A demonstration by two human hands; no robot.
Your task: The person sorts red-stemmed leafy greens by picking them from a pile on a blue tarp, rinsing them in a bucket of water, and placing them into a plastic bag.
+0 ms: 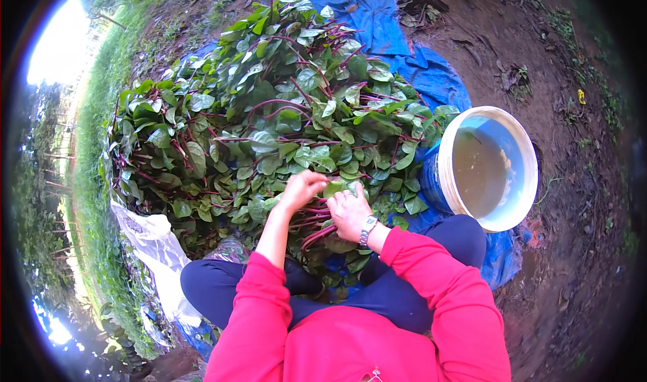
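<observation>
Two bare hands are at work low over a heap of leafy vines (269, 122), just in front of the crossed legs of someone sitting here. One bundle of reddish-purple stems (317, 230) lies at the heap's near edge, under the right hand (349, 215), which is curled over it with the fingers bent round the stems. The left hand (304, 188) is just beside it, fingertips pinched together, seemingly on a thin strand (332, 178); I can't tell from here what that is.

As I judge it, the work is at an early stage: a handful is gathered with the stem ends together, while most of the vines lie loose and tangled. I can't pick out any other bundle set apart, though the heap could hide one.

Counting up: one heap, with leaves and stems too many to number; one bundle in hand; one bucket (445, 166) at the person's right, holding cloudy water (480, 173); one blue sheet (431, 72) showing around the heap; one white plastic sheet (162, 257) to the left; one wristwatch (367, 231), on the right wrist.
</observation>
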